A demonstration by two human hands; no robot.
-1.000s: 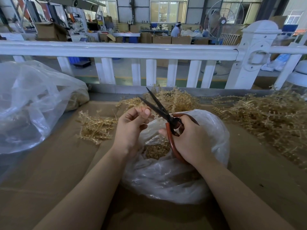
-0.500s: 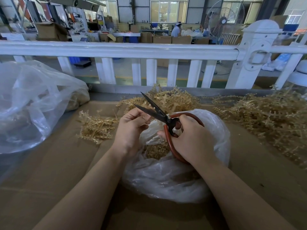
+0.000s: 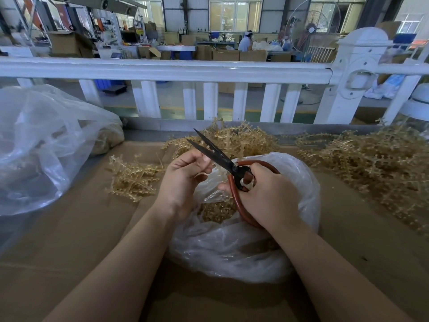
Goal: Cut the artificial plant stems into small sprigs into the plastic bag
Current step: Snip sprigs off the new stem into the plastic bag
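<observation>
Artificial plant stems (image 3: 376,163) being cut into sprigs over the plastic bag (image 3: 234,252); work appears partly done.

Cut sprigs (image 3: 216,210) already lie in the open bag, while uncut stems remain in heaps to the right, behind the hands and at the left (image 3: 132,180). The right hand (image 3: 267,196) grips the scissors (image 3: 222,159), blades slightly parted; the left hand (image 3: 183,180) is curled with fingertips pinched beside the blades, directly above the bag mouth. Whether it holds a stem piece cannot be told.
</observation>
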